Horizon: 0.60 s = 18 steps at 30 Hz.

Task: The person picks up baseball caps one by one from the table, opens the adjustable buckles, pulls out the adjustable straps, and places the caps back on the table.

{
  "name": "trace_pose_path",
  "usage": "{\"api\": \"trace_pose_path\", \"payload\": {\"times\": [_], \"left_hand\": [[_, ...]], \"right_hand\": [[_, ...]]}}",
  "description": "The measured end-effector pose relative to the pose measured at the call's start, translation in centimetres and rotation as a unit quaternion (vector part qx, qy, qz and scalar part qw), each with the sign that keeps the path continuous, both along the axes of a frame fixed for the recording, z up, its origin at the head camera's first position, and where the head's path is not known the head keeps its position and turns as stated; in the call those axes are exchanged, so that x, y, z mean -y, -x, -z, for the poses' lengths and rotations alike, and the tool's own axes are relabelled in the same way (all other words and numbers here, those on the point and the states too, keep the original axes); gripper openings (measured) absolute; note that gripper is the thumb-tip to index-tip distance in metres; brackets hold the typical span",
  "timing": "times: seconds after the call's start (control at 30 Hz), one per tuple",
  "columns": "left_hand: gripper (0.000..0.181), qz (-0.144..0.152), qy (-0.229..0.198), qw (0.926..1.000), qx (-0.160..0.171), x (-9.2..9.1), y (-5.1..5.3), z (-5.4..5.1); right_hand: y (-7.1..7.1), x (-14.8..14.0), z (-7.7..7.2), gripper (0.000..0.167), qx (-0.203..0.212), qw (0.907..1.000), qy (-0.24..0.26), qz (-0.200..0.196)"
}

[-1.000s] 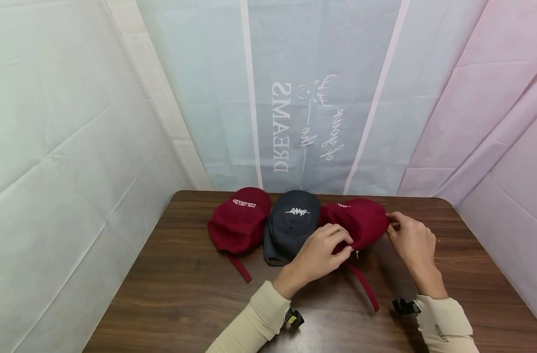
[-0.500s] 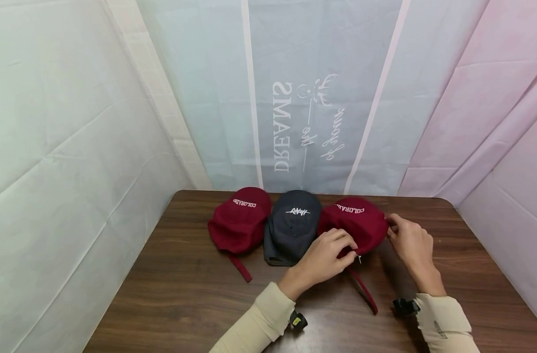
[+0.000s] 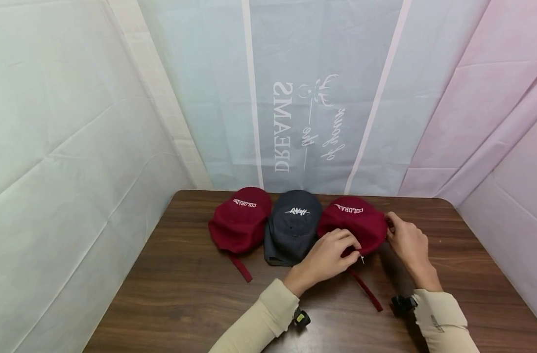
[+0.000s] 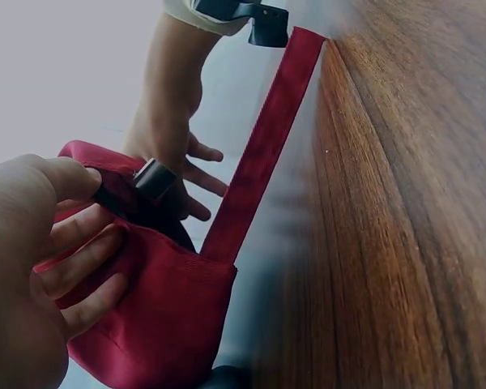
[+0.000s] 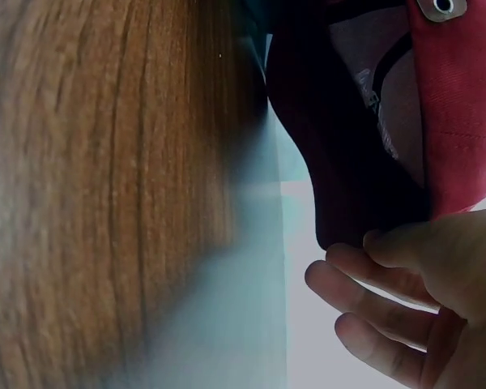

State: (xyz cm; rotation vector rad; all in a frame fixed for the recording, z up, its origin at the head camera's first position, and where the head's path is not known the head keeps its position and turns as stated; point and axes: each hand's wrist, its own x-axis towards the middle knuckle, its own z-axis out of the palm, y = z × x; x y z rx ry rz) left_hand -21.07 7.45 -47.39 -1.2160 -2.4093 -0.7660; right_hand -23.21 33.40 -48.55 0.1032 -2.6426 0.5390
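Note:
The maroon cap (image 3: 354, 223) with white COLORADO lettering sits at the right of a row of caps, its opening toward the front. My left hand (image 3: 326, 257) pinches its near edge between thumb and fingers, beside a small metal buckle (image 4: 154, 178). A loose maroon strap (image 3: 366, 291) trails from that edge onto the table. At the cap's right side my right hand (image 3: 409, 245) pinches an edge; the right wrist view shows thumb and index finger on the corner of a dark flap (image 5: 348, 186), apparently the brim. The cap's far side is hidden.
A dark grey-blue cap (image 3: 295, 228) with white lettering adjoins the maroon cap on its left. Beyond it lies another maroon COLORADO cap (image 3: 242, 220) with a strap hanging forward. All stand near the back edge of the brown wooden table (image 3: 171, 304), before hanging cloth walls (image 3: 207, 98).
The right-hand maroon cap has turned, bringing its lettering into fuller view. My left hand has shifted slightly right with the cap's near edge; my right hand has moved only a little.

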Motion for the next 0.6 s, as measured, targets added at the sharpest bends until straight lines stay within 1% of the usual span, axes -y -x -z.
{"api": "trace_pose_path", "payload": {"times": [0.2, 0.3, 0.4, 0.47, 0.6], "left_hand": [[0.007, -0.001, 0.007, 1.0, 0.004, -0.5, 0.3, 0.2], [0.008, -0.001, 0.011, 0.9999, 0.003, -0.6, 0.4, 0.2], [0.009, -0.002, 0.021, 0.9998, 0.004, -0.7, 0.6, 0.4], [0.011, -0.001, 0.037, 0.9993, 0.007, -0.7, 0.6, 0.6], [0.019, 0.006, 0.087, 0.9959, 0.023, -0.7, 0.5, 0.9]], "right_hand": [[0.3, -0.1, 0.5, 0.021, 0.039, 0.999, 0.02, -0.009], [0.4, -0.2, 0.7, 0.022, 0.074, 0.9967, 0.031, -0.017], [0.6, -0.3, 0.8, 0.026, 0.113, 0.9925, 0.039, -0.027], [0.6, -0.3, 1.0, 0.03, 0.135, 0.9892, 0.044, -0.037], [0.8, -0.2, 1.4, 0.035, 0.157, 0.9849, 0.048, -0.054]]}}
